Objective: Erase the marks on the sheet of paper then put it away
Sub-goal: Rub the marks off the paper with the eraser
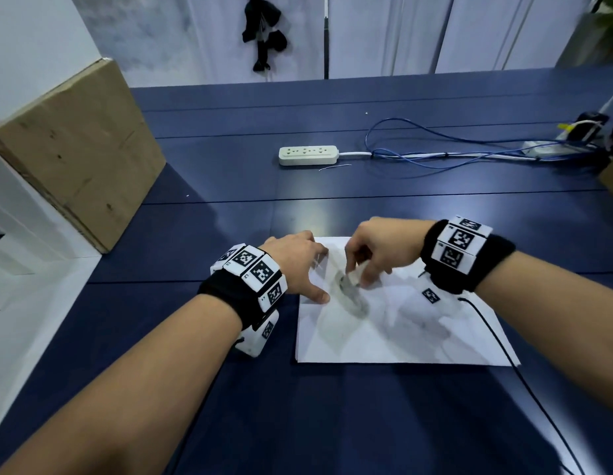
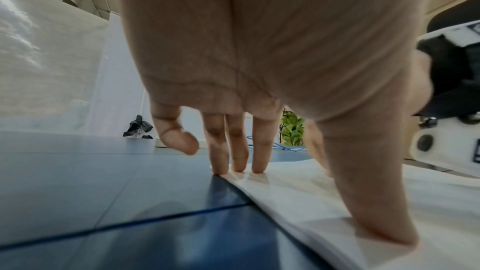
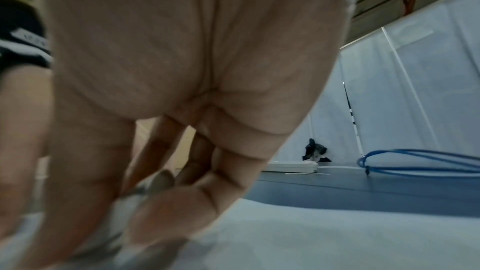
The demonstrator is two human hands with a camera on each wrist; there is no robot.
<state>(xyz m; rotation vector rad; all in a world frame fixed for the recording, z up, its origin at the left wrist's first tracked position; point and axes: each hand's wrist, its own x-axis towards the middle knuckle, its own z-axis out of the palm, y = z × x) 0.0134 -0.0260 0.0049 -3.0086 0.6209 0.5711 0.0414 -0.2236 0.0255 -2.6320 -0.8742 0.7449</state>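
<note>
Blue table (image 1: 332,423), sheet of paper (image 1: 401,337) lying flat on it near the front edge, between the two forearms. Grey smudged marks (image 1: 353,298) sit in the sheet's upper-left area, plainly not cleared yet.

Step in hand, as I read it: erasing, early to mid. Put-away not started.

Left hand (image 1: 298,265) is spread flat, straight fingers (image 2: 221,161) and thumb pressing the sheet's left edge and far corner to the table (little finger curled up off the surface). Holds nothing, just pins the paper.

Right hand (image 1: 380,252) is directly over the marks, fingers curled down and pinching a small pale eraser (image 1: 353,277) whose tip appears to touch the smudge. Motion blur there, so its exact shape is unclear.

Next move likely calls for short strokes across the smudge with the left hand keeping the sheet pinned. Risk: the paper buckles or tears if a stroke runs toward the pinned edge.

Further back: power strip (image 1: 308,155), blue cable (image 1: 435,159), cardboard box (image 1: 75,159) at left. All well apart from the sheet.
</note>
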